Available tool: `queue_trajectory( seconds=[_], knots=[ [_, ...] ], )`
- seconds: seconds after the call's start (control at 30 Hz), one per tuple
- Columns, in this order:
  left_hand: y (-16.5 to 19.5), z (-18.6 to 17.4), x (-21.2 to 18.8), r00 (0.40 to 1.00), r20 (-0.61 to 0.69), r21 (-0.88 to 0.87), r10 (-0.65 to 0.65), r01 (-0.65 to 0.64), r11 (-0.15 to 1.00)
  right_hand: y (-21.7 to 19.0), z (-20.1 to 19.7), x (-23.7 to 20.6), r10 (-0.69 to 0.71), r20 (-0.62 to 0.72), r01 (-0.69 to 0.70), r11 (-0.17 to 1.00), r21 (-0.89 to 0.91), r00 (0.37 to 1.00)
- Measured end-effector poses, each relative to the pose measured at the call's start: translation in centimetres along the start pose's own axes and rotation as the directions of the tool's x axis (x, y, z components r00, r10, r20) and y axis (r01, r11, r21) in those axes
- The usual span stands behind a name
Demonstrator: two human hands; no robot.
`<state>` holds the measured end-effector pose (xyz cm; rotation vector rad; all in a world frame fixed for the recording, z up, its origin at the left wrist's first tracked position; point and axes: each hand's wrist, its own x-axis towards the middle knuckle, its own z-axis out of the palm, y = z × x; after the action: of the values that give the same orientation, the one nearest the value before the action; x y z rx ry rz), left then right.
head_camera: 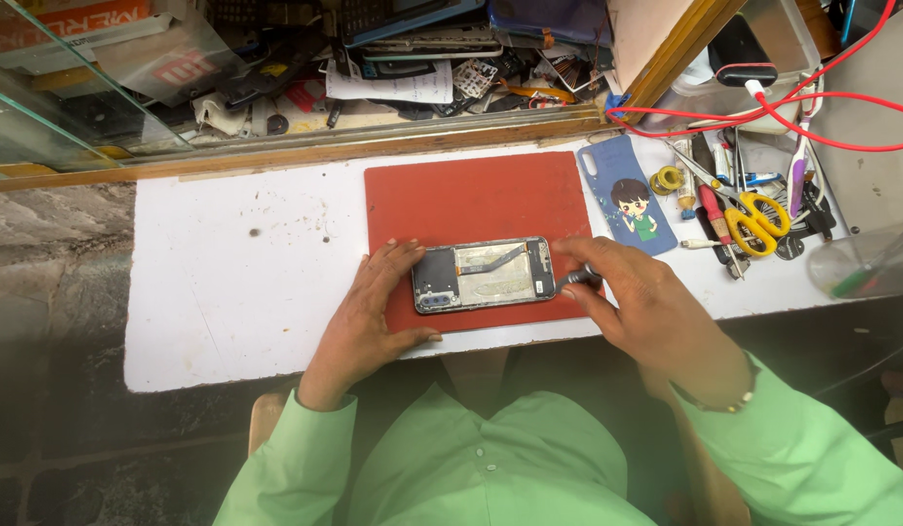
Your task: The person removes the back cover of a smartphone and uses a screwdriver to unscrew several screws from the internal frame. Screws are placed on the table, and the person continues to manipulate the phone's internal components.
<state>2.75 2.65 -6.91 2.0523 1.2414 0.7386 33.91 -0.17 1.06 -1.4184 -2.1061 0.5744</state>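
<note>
An opened phone (484, 275) lies back-off on a red mat (476, 200), between both hands.

The left hand (374, 312) lies spread flat against the phone's camera end, fingers loose, bracing it. The right hand (646, 307) pinches a small dark tool (574, 280) whose tip meets the phone's other end. Just beyond the right hand lies a blue phone cover (627, 195) with a cartoon figure; further out to its right, yellow-handled scissors (753, 219) sit among tools under red cables (812, 107). All rests on a white table (237, 282).
</note>
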Motion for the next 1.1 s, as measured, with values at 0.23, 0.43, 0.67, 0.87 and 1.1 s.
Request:
queue_trajectory(
  seconds=[0.23,0.43,0.67,0.87,1.1],
  knots=[
    [-0.4,0.3,-0.1,0.999,-0.049,-0.005,0.015,-0.015,1.000,2.2,3.5,-2.3,-0.144,-0.385,0.149,0.989,-0.019,0.911],
    [-0.7,0.4,-0.1,0.998,-0.062,0.001,0.033,-0.033,0.999,4.7,5.5,-3.8,-0.278,-0.518,0.277,0.957,-0.081,0.809],
    [-0.6,0.5,-0.1,0.998,-0.059,0.019,0.027,-0.026,1.000,5.3,6.4,-3.0,-0.318,-0.500,0.322,0.943,-0.081,0.806],
    [-0.2,0.1,0.1,1.000,0.003,0.049,0.013,-0.013,0.999,4.5,6.3,-2.7,-0.305,-0.483,0.361,0.932,0.025,0.821],
    [0.0,-0.4,0.2,0.998,0.066,0.041,0.006,-0.009,0.999,3.6,6.1,-2.9,-0.304,-0.458,0.340,0.940,-0.003,0.835]
  ],
)
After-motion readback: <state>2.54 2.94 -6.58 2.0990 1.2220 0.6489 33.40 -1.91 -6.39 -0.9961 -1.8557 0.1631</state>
